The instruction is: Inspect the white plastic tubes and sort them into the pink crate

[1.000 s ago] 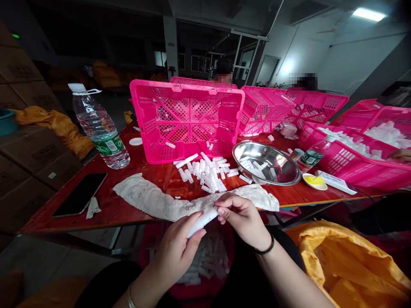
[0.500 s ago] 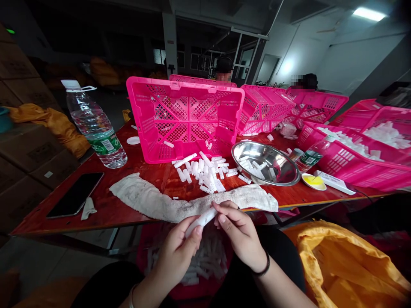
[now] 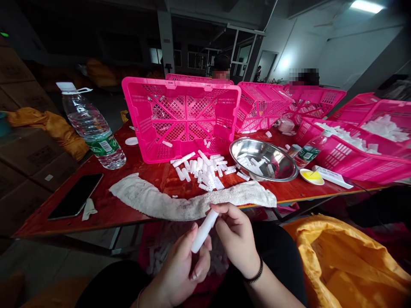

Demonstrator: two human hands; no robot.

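Both my hands hold one white plastic tube (image 3: 204, 230) low in front of me, below the table edge. My left hand (image 3: 184, 267) curls its fingers round the tube's lower end. My right hand (image 3: 236, 237) pinches the tube's upper end with thumb and fingertips. Under my hands a red bin (image 3: 167, 256) holds several more white tubes. On the red table (image 3: 128, 205) a pile of white tubes (image 3: 201, 169) lies in front of a tipped pink basket (image 3: 181, 117). A dirty white towel (image 3: 180, 201) lies along the table's near edge.
A steel bowl (image 3: 265, 160) with several tubes stands right of the pile, a yellow dish (image 3: 310, 176) beside it. A water bottle (image 3: 91, 126) and a black phone (image 3: 75, 194) are at the left. More pink baskets (image 3: 349, 149) stand right. An orange bag (image 3: 346, 265) is at my right. Two people sit behind the baskets.
My hands have dropped lower and nearer to me with the tube, which now stands steeper. The view has shifted slightly down.
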